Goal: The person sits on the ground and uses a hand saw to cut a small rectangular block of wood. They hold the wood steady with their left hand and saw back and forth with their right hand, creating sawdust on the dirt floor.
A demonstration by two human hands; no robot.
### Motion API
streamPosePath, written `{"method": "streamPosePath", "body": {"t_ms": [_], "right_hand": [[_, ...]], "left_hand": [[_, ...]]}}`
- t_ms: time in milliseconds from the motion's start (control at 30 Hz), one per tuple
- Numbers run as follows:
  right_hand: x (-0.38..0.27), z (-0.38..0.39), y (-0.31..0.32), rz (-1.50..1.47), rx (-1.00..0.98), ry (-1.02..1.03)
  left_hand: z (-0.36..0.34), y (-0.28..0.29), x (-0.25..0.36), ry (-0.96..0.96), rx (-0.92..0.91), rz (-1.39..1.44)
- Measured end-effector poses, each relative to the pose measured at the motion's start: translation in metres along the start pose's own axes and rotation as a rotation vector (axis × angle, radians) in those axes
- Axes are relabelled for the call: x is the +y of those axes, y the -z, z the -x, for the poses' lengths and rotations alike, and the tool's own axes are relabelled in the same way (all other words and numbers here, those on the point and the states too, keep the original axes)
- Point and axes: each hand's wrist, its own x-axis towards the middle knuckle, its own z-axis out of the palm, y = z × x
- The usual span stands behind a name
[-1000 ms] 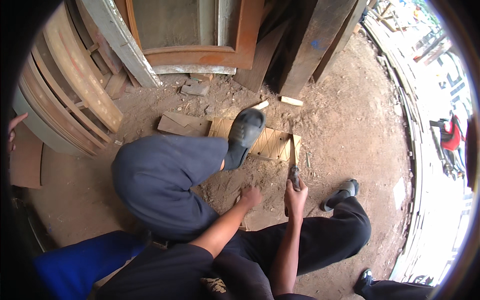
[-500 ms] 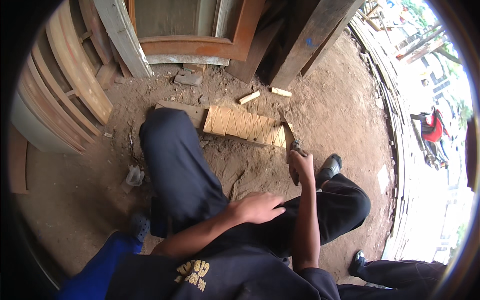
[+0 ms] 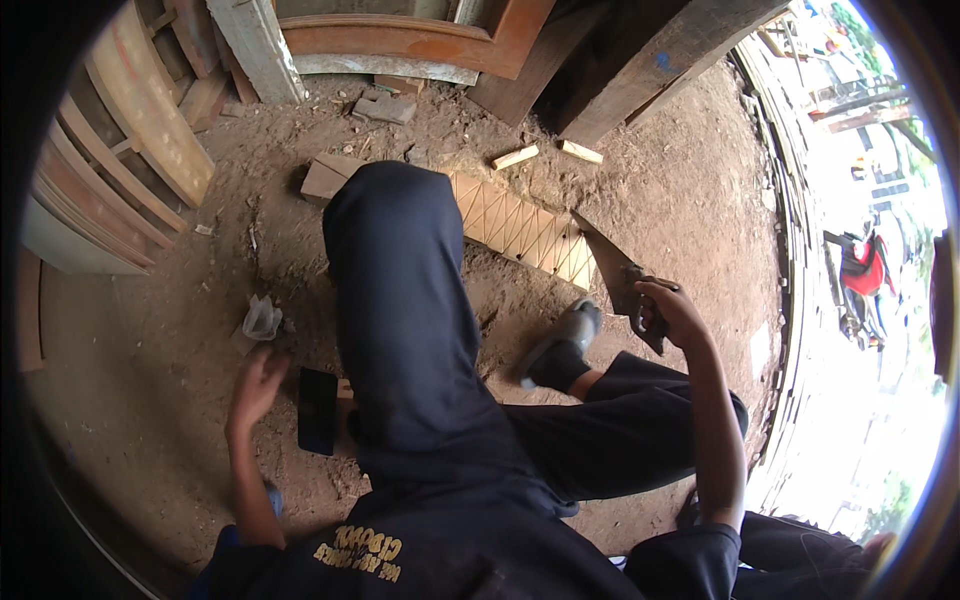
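Observation:
My right hand [image 3: 672,308] grips the dark handle of a handsaw [image 3: 610,262]. Its blade slants up and left, the tip by the right end of a pale wooden block [image 3: 522,228] marked with zigzag lines. The block lies on a longer board [image 3: 328,176], and my left knee hides part of both. My left hand [image 3: 260,378] hangs low on the left, fingers loosely apart and somewhat blurred, just below a crumpled clear plastic piece [image 3: 262,318] on the ground. A flat black rectangular thing [image 3: 318,412] is beside my left leg, right of that hand.
Two small wood offcuts [image 3: 515,158] lie beyond the block, near a thick wooden post [image 3: 650,75]. Curved wooden frames [image 3: 140,110] lean at the left; an orange-brown frame [image 3: 400,40] stands at the back. Another person's dark-clad leg [image 3: 800,545] is at the lower right.
My left hand has swung from my lap to the far left, near the plastic. The saw has moved right, away from the block's end, and my left knee now covers more of the block.

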Motion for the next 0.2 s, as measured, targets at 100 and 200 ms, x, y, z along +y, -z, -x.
{"method": "streamPosePath", "body": {"t_ms": [100, 200], "right_hand": [[-0.010, -0.013, 0.033, 0.049, -0.026, -0.032], [-0.016, -0.017, 0.049, 0.012, -0.048, -0.079]], "left_hand": [[-0.005, -0.043, -0.075, 0.165, -0.080, -0.084], [-0.007, -0.061, -0.084, 0.111, -0.123, -0.076]]}}
